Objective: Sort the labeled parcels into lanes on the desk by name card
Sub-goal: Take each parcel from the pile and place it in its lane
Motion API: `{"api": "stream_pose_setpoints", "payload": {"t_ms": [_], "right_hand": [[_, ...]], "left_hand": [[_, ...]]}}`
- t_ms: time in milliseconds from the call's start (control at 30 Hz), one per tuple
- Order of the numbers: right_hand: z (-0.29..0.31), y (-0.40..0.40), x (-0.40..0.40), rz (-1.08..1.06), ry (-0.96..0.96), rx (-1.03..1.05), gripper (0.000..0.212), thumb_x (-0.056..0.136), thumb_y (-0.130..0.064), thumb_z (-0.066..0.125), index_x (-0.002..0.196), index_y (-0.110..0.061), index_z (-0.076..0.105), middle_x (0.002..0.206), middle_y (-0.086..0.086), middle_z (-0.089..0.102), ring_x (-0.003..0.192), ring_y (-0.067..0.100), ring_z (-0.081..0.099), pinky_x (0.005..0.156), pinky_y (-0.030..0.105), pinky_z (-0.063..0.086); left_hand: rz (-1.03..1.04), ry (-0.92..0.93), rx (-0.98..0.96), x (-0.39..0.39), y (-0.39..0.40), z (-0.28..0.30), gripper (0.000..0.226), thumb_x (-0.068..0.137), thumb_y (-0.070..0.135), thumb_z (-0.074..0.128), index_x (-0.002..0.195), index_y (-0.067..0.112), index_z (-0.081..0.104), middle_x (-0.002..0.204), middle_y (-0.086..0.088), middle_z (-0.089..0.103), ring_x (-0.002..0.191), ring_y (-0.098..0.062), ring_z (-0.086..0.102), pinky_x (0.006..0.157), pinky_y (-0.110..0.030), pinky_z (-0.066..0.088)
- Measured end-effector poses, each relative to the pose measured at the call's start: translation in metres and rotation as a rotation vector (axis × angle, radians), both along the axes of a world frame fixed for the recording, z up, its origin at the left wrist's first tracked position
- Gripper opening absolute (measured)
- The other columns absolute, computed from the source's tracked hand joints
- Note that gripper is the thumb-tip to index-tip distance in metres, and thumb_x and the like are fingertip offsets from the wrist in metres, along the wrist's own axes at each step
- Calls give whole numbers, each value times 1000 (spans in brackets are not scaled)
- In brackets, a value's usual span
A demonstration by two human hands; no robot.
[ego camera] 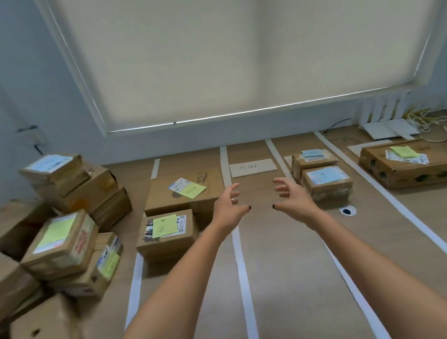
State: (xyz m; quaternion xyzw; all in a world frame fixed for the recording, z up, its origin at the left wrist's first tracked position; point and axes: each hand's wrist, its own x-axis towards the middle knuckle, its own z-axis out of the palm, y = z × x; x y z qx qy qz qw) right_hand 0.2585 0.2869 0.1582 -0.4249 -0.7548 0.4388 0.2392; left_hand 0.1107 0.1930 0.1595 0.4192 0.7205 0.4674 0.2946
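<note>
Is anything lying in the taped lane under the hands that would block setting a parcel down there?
Only the pale name card at its far end. The wooden desk between the white tape strips shows bare below the left hand and right hand, which hold nothing.

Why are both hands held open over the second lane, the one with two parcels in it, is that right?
Not quite: the head view shows both hands, left and right, open over that lane, but it holds no parcels, only a name card.
</note>
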Motion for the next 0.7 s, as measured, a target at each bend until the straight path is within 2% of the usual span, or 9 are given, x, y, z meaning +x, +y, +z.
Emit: {"api": "stream_pose_setpoints", "payload": {"t_ms": [67, 133, 267, 367, 500, 567, 633, 700], "right_hand": [[11, -38, -32, -2, 7, -35, 70, 78, 4, 67, 139, -18, 39, 135, 10, 47, 123, 24, 46, 82, 26, 45], [23, -75, -63, 16, -1, -70, 74, 78, 4, 69, 141, -17, 36, 137, 12, 44, 124, 26, 46, 83, 29, 47], [38, -143, -125, 97, -28, -81, 75, 77, 5, 67, 142, -13, 34, 136, 17, 44, 115, 27, 51, 81, 31, 50], [44, -179, -161, 138, -49, -62, 74, 76, 6, 68, 140, -11, 36, 131, 16, 48, 109, 23, 52, 82, 32, 53], [42, -212, -198, 181, -65, -83, 71, 76, 4, 69, 138, -11, 38, 128, 16, 51, 112, 26, 55, 90, 36, 52], [40, -224, -215, 198, -86, -77, 70, 75, 2, 70, 137, -11, 39, 126, 15, 52, 111, 25, 56, 91, 36, 52], [36, -234, -234, 217, -100, -66, 69, 75, -1, 71, 136, -12, 40, 125, 13, 54, 110, 24, 56, 92, 36, 52], [32, -243, -252, 238, -111, -63, 67, 76, -4, 72, 135, -14, 41, 125, 12, 55, 110, 21, 55, 93, 37, 51]], "left_hand": [[-18, 16, 18, -29, -38, 13, 66, 81, 1, 65, 140, 18, 39, 132, -8, 51, 111, -17, 53, 85, -26, 51], [-19, 5, 24, -57, -77, 21, 67, 80, -1, 65, 139, 20, 40, 129, -7, 53, 99, -10, 53, 69, -13, 47], [1, -11, -7, -114, -148, 25, 67, 81, -1, 65, 139, 20, 38, 133, -7, 49, 113, -19, 50, 77, -21, 47], [19, -36, -4, -148, -182, 28, 67, 80, -2, 65, 138, 20, 38, 132, -9, 48, 109, -17, 50, 74, -19, 49], [36, -35, -14, -180, -211, 30, 67, 79, -1, 66, 137, 20, 39, 130, -8, 50, 107, -17, 51, 79, -26, 54], [42, -40, -9, -193, -222, 29, 66, 79, -1, 67, 136, 20, 40, 129, -8, 50, 106, -17, 51, 68, -17, 54], [48, -37, -5, -206, -234, 26, 65, 79, 1, 68, 135, 18, 40, 128, -8, 51, 107, -16, 51, 54, -6, 48], [80, -8, -20, -220, -246, 23, 63, 81, 4, 68, 135, 18, 40, 129, -7, 51, 109, -14, 50, 58, -6, 45]]}}
